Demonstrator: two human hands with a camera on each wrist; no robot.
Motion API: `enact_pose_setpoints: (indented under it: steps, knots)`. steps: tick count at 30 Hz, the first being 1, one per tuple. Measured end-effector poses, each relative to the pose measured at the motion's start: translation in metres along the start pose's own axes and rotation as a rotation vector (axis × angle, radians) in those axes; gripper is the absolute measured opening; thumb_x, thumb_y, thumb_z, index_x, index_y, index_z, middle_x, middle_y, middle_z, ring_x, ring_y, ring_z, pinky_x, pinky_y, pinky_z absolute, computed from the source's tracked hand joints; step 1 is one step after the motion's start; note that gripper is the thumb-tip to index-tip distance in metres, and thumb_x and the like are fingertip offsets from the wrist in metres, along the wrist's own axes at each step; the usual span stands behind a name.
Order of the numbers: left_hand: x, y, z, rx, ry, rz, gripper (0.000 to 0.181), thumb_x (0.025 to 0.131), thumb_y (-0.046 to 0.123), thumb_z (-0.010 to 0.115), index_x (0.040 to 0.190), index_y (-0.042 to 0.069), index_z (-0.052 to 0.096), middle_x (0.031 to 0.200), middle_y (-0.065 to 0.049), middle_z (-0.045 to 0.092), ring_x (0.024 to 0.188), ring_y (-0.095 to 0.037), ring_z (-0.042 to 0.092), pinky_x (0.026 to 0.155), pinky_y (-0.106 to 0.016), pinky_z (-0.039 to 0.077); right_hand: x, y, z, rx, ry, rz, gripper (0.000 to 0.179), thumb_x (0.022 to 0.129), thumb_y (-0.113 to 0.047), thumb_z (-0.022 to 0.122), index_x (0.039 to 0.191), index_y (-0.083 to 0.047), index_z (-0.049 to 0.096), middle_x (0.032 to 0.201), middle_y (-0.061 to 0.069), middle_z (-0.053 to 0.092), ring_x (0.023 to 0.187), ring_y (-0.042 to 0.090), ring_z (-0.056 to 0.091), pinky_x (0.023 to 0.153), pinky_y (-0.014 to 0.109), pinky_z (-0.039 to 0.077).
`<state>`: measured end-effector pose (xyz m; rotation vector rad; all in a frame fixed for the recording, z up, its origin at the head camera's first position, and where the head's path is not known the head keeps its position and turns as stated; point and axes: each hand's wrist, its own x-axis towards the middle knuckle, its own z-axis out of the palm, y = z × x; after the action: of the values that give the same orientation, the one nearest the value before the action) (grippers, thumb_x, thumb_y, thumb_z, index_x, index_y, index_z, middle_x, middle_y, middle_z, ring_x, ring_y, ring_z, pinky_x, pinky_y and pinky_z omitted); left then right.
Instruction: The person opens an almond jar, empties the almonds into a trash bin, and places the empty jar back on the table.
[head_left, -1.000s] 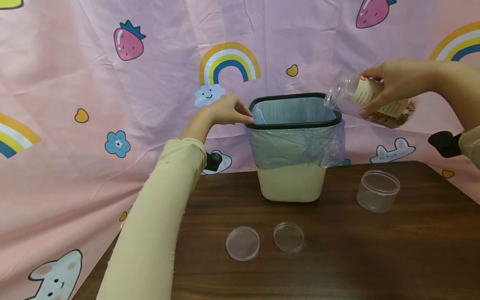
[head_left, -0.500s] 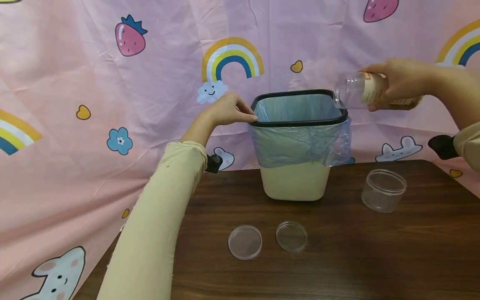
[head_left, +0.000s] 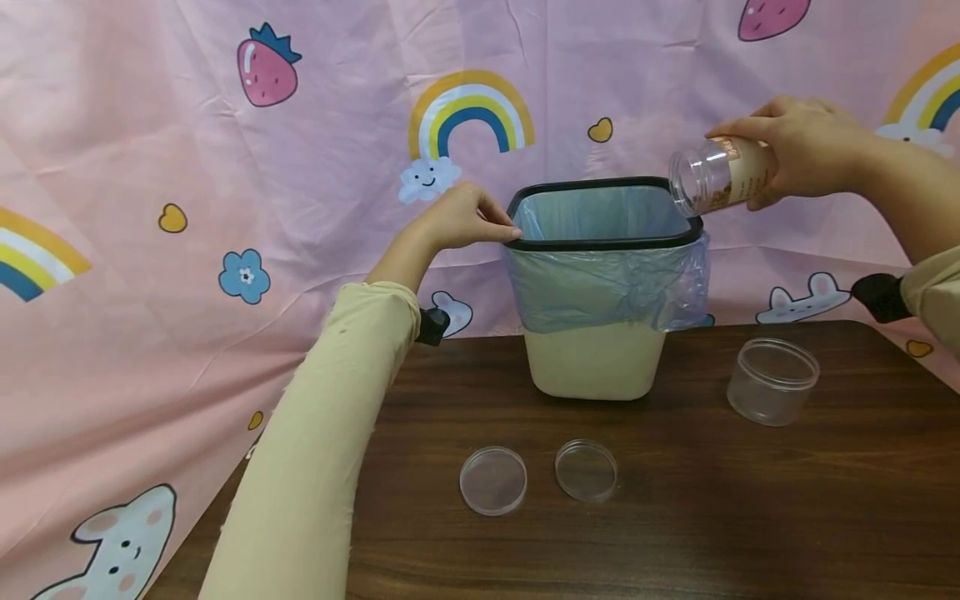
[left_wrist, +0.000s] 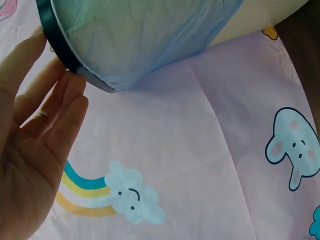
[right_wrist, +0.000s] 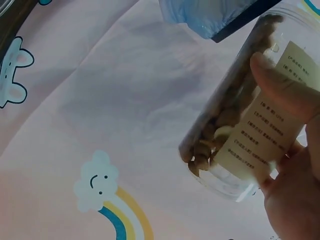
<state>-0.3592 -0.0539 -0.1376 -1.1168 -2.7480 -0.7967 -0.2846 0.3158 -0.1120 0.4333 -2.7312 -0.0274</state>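
My left hand [head_left: 468,218] pinches the left corner of a cream trash can's black rim [head_left: 600,245]; the left wrist view shows the fingertips [left_wrist: 76,84] right at that rim. A bluish plastic bag [head_left: 581,287] lines the can and hangs over its outside. My right hand [head_left: 806,150] grips a clear plastic jar [head_left: 693,177] with a beige label, tilted so its open mouth overlaps the can's right rim. In the right wrist view, small brown pieces [right_wrist: 220,120] lie along the jar's lower side, from its base up toward the mouth.
A second clear jar [head_left: 772,387], lidless, stands on the dark wooden table [head_left: 675,508] right of the can. Two clear round lids, a left lid [head_left: 493,481] and a right lid [head_left: 587,471], lie in front. A patterned pink curtain [head_left: 337,167] hangs close behind.
My right hand has tipped the jar further, its mouth now lower than its base, and the brown pieces have slid toward the mouth. My left hand stays at the rim. The head view shifted slightly.
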Motion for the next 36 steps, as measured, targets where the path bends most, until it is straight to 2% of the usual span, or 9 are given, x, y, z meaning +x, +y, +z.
enact_pose_setpoints:
  steps: [4, 9, 13, 26, 36]
  knots:
    - [-0.001, 0.001, 0.000, -0.011, 0.006, -0.011, 0.021, 0.083, 0.018, 0.068, 0.097, 0.002, 0.072, 0.096, -0.011, 0.068, 0.092, -0.016, 0.058, 0.081, -0.032, 0.046, 0.000, -0.001, 0.000, -0.012, 0.029, -0.015, 0.089, 0.062, -0.003, 0.081, 0.139, -0.009, 0.037, 0.125, 0.033, 0.031, 0.110, 0.053, 0.026, 0.091, 0.066, 0.016]
    - [0.000, -0.001, 0.001, -0.015, 0.017, -0.006, 0.021, 0.083, 0.017, 0.069, 0.096, 0.002, 0.072, 0.095, -0.011, 0.068, 0.091, -0.016, 0.059, 0.081, -0.031, 0.046, 0.002, -0.003, -0.001, -0.037, 0.065, -0.064, 0.090, 0.060, 0.000, 0.080, 0.139, -0.011, 0.039, 0.127, 0.032, 0.033, 0.114, 0.051, 0.025, 0.102, 0.060, 0.002]
    - [0.000, -0.001, 0.001, -0.014, 0.015, -0.008, 0.021, 0.083, 0.017, 0.069, 0.096, 0.002, 0.073, 0.095, -0.011, 0.068, 0.092, -0.016, 0.059, 0.081, -0.031, 0.046, 0.004, -0.004, -0.001, -0.068, 0.083, -0.092, 0.089, 0.060, 0.000, 0.080, 0.138, -0.014, 0.040, 0.127, 0.031, 0.034, 0.118, 0.052, 0.024, 0.103, 0.056, -0.008]
    - [0.001, 0.000, 0.001, -0.014, 0.017, -0.016, 0.022, 0.082, 0.018, 0.070, 0.096, 0.001, 0.072, 0.095, -0.011, 0.068, 0.093, -0.016, 0.058, 0.081, -0.032, 0.045, 0.007, -0.009, -0.002, -0.127, 0.106, -0.126, 0.089, 0.059, 0.002, 0.079, 0.138, -0.016, 0.041, 0.127, 0.030, 0.036, 0.119, 0.052, 0.025, 0.103, 0.055, -0.010]
    - [0.000, 0.000, 0.002, -0.022, 0.025, -0.012, 0.021, 0.082, 0.017, 0.070, 0.095, 0.000, 0.072, 0.094, -0.011, 0.068, 0.092, -0.016, 0.058, 0.080, -0.031, 0.045, 0.009, -0.018, -0.004, -0.214, 0.147, -0.204, 0.085, 0.057, 0.003, 0.081, 0.133, -0.015, 0.047, 0.126, 0.028, 0.037, 0.119, 0.046, 0.026, 0.104, 0.054, -0.009]
